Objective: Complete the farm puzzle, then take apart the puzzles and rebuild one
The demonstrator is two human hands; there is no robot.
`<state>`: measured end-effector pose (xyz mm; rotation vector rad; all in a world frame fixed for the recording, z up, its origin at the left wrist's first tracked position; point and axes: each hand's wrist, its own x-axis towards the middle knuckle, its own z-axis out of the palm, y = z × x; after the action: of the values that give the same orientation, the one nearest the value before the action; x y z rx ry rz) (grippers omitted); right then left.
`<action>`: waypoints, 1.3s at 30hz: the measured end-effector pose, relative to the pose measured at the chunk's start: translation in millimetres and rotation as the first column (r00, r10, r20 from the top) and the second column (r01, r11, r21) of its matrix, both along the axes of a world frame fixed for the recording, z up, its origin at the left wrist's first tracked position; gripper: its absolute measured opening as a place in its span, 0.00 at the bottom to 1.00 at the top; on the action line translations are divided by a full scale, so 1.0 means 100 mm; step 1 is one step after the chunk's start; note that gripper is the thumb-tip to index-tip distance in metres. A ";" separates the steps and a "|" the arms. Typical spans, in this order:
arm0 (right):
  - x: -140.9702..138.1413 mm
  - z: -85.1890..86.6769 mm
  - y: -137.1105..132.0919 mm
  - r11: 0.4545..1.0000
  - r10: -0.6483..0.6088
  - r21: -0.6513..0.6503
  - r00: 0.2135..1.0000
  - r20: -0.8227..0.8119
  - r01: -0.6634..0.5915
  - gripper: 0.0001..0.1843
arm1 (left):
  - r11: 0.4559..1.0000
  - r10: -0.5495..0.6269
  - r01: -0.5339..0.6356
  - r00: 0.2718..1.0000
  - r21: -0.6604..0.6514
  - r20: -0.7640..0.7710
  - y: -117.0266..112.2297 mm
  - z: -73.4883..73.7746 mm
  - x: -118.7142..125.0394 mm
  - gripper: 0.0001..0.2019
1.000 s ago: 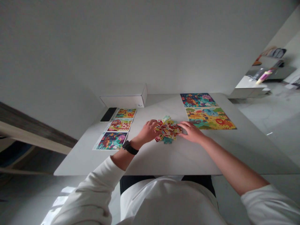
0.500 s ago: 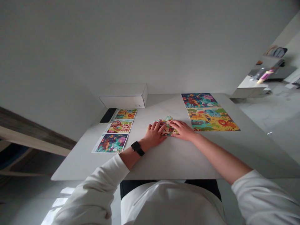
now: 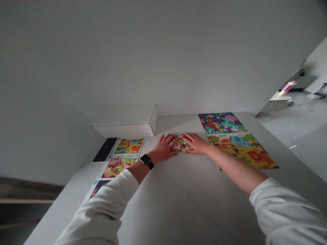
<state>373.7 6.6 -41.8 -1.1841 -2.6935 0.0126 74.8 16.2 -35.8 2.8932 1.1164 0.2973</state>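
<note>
A loose heap of colourful jigsaw puzzle pieces [image 3: 181,144] lies on the white table between my two hands. My left hand [image 3: 165,147] rests palm down over the heap's left side, its fingers stretched out. From the right, my right hand [image 3: 196,143] lies on the pieces with fingers spread. Both hands touch the heap and partly cover it. To the right are two picture puzzles, a dark blue one [image 3: 221,122] behind a yellow one [image 3: 242,149] with animals; my right forearm passes over part of the yellow one.
A white box [image 3: 122,130] stands against the wall at the back left. In front of it are a black phone [image 3: 105,149] and a printed sheet with three small pictures [image 3: 119,165], partly hidden by my left sleeve. The white table [image 3: 184,204] extends toward me.
The camera view has tilted and moved closer over the table. Both hands have pushed the heap of pieces farther back, and the heap looks more tightly gathered.
</note>
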 end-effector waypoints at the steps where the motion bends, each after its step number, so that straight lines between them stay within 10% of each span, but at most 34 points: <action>1: 0.01 0.01 0.12 1.000 0.000 0.001 1.000 0.009 0.000 0.51 | 1.000 0.008 -0.008 1.000 0.001 0.002 0.14 -0.01 0.00 0.45; 10: 0.04 0.03 0.97 0.999 -0.021 0.046 0.999 0.041 0.019 0.50 | 0.998 0.067 -0.067 0.996 0.000 0.054 1.06 -0.04 0.16 0.40; 22: 0.04 0.11 1.11 0.977 -0.208 -0.036 0.978 0.022 0.209 0.48 | 0.989 0.149 -0.150 0.969 -0.009 0.198 1.27 -0.08 0.25 0.36; 27: 0.56 0.20 0.49 0.895 -0.444 -0.011 0.887 -0.129 0.446 0.35 | 0.997 0.053 -0.069 0.942 0.036 0.332 0.94 0.03 0.60 0.30; 33: 1.75 0.16 -0.65 0.662 -0.743 -0.030 0.650 -0.160 0.749 0.23 | 0.957 -0.249 0.282 0.918 -0.067 0.308 -0.05 0.04 1.26 0.29; 39: 1.96 0.04 -1.17 0.668 -0.739 0.026 0.667 -0.095 0.744 0.23 | 0.910 -0.360 0.389 0.912 -0.140 0.195 -0.84 -0.05 1.65 0.32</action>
<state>569.8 -110.3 -38.0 -2.1162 -1.9207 -0.1441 239.4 -67.3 -41.0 2.7813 0.5122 0.3909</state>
